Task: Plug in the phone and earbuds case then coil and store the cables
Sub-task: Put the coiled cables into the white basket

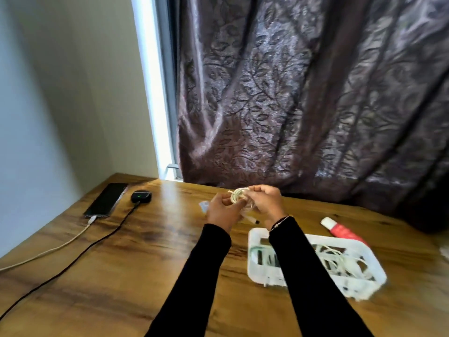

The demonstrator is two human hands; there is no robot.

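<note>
Both hands are raised above the brown wood-grain counter (109, 276). Left hand (222, 212) and right hand (266, 203) each pinch the small coiled cream cable (239, 194) between them. Black phone (106, 200) and black earbuds case (141, 196) lie plugged in at far left. White slotted plastic basket (315, 261) holds loose white cables.

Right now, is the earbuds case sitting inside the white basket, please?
No, the earbuds case sits on the table beside the phone, far left of the white basket.

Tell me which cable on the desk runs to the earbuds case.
The black cable. It ends at the dark earbuds case with the green light, while the white cable beside it ends at the phone.
</note>
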